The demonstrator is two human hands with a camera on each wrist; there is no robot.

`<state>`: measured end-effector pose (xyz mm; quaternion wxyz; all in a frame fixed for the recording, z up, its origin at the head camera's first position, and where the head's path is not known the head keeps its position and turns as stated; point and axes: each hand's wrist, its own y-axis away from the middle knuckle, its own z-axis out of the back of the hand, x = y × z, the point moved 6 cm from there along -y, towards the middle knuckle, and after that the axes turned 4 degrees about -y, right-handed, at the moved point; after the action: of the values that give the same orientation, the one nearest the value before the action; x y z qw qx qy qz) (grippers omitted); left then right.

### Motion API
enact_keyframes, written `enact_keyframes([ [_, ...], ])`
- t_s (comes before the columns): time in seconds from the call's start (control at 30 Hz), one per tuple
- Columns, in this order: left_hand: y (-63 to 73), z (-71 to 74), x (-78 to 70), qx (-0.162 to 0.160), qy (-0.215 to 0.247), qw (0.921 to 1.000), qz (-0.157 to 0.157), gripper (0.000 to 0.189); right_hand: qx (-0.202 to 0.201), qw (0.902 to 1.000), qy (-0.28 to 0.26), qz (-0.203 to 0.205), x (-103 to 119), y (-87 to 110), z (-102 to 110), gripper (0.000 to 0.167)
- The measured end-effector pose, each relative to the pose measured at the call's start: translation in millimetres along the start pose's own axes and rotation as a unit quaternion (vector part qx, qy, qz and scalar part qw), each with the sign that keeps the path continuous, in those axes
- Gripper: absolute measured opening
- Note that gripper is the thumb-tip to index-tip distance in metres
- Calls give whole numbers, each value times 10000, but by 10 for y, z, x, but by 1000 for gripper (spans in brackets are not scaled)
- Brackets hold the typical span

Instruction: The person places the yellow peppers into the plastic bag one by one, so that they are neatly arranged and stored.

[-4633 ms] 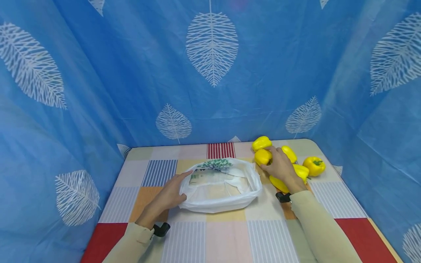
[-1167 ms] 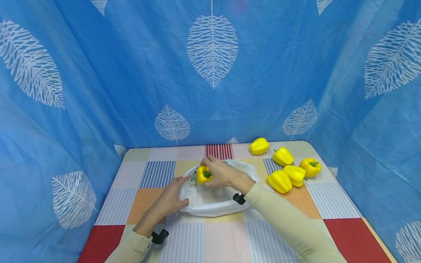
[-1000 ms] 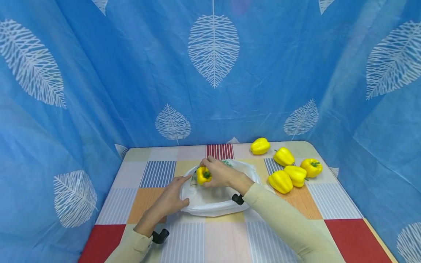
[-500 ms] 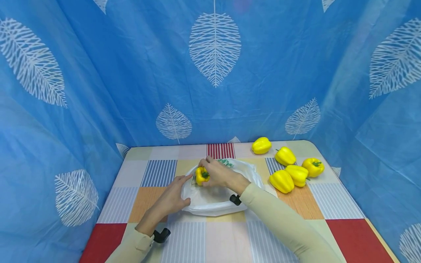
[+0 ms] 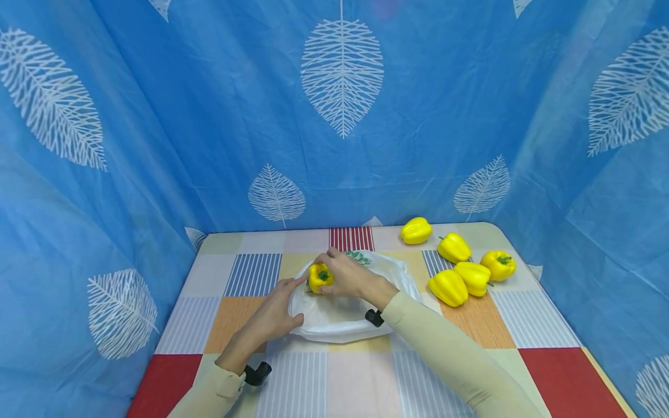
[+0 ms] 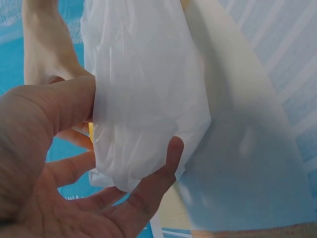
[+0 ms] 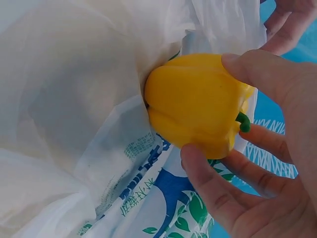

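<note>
A white plastic bag point(image 5: 340, 334) lies spread on the table with its mouth open upward; green leaf print and blue lettering show on its inner side. My right hand point(image 5: 350, 276) grips a yellow bell pepper point(image 5: 320, 278) over the left part of the bag's opening. In the right wrist view, thumb and fingers surround the pepper point(image 7: 193, 104), its green stem toward the palm. My left hand point(image 5: 272, 313) touches the bag's left side with spread fingers. Seen from the left wrist, its fingers point(image 6: 148, 191) rest along the white outer wall.
Several yellow bell peppers, such as the front one point(image 5: 448, 288) and the back one point(image 5: 416, 230), lie on the table's right side. A checkered cloth point(image 5: 358, 383) covers the table. Blue curtains point(image 5: 334, 168) with white leaves enclose the back and sides.
Since the earliest frame, my right hand has brought a bell pepper leftward from the group to the bag. Over the last second it has shifted slightly left. My left hand stays at the bag.
</note>
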<state>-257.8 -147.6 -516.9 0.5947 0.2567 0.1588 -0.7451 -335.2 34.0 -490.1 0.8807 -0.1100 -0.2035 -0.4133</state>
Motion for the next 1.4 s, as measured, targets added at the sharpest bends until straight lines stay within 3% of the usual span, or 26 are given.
enact_keyframes([
  [0.4,0,-19,16,49,24,9999,142,92,-133,9998,159,-43,-34,63,84,66],
  [0.8,-6,-53,22,40,-35,9998,202,91,-565,9977,357,-138,-122,189,392,61],
  [1.07,-27,-89,29,102,-3,9994,336,96,-670,9960,173,-571,-405,292,635,65],
  [1.4,-29,-99,15,99,12,9995,290,97,-1075,9898,-346,-866,-991,478,1014,61],
])
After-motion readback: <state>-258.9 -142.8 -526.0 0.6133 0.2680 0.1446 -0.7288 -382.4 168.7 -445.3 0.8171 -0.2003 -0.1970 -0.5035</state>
